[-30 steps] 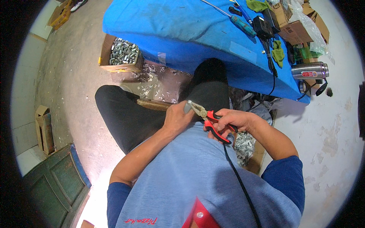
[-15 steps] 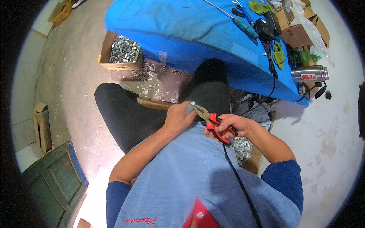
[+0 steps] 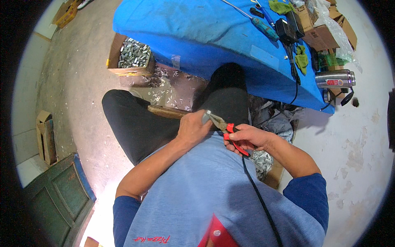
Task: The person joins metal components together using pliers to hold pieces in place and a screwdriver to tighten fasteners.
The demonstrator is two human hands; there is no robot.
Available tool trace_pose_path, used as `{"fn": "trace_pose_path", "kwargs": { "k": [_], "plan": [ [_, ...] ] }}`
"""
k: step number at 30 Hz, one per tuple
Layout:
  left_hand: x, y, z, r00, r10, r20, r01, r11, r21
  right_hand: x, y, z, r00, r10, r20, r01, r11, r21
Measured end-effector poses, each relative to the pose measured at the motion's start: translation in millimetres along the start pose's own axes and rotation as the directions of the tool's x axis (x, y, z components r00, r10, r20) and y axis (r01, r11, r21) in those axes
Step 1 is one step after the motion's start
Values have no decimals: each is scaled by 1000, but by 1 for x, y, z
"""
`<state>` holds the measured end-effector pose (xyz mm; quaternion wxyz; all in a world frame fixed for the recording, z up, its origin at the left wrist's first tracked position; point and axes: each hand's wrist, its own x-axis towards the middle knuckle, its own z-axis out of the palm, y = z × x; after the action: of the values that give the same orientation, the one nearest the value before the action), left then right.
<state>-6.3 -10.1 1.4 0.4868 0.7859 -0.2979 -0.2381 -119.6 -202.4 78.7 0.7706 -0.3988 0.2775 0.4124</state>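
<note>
Left of the worktop (image 3: 181, 29) sits a box (image 3: 131, 71) of metal parts (image 3: 134, 53). On the worktop's near side, the left hand (image 3: 192, 127) wraps its grip round a grey metal piece (image 3: 205, 117); pliers (image 3: 231, 128) are clamped in the right hand's (image 3: 250, 136) grip. A flask (image 3: 334, 79) is at the worktop's right edge. The piece is mostly hidden, the pliers' bite unclear.

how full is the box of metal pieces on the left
Looks nearly full: metal pieces spread across the box, up near its front rim. What lies beneath cannot be told.

red-handled pliers (image 3: 227, 137), bright blue tablecloth (image 3: 193, 35), black trousers (image 3: 129, 117).
</note>
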Motion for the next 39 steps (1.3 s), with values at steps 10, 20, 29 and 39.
{"fn": "trace_pose_path", "kwargs": {
  "k": [10,20,29,39],
  "plan": [
    [1,-9,2,992,-107,-59,108,994,16,18,-10,7,814,-522,-254,-117,281,-953],
    [2,-10,-3,973,-228,38,228,914,-335,15,-32,-2,802,-522,-290,80,575,-814],
    [4,-8,-8,934,-343,103,350,814,-464,6,-40,4,973,-124,-196,-2,841,-541],
    [2,7,-11,967,-255,17,237,867,-439,8,-62,6,981,191,40,-179,963,-202]
  ]
}}
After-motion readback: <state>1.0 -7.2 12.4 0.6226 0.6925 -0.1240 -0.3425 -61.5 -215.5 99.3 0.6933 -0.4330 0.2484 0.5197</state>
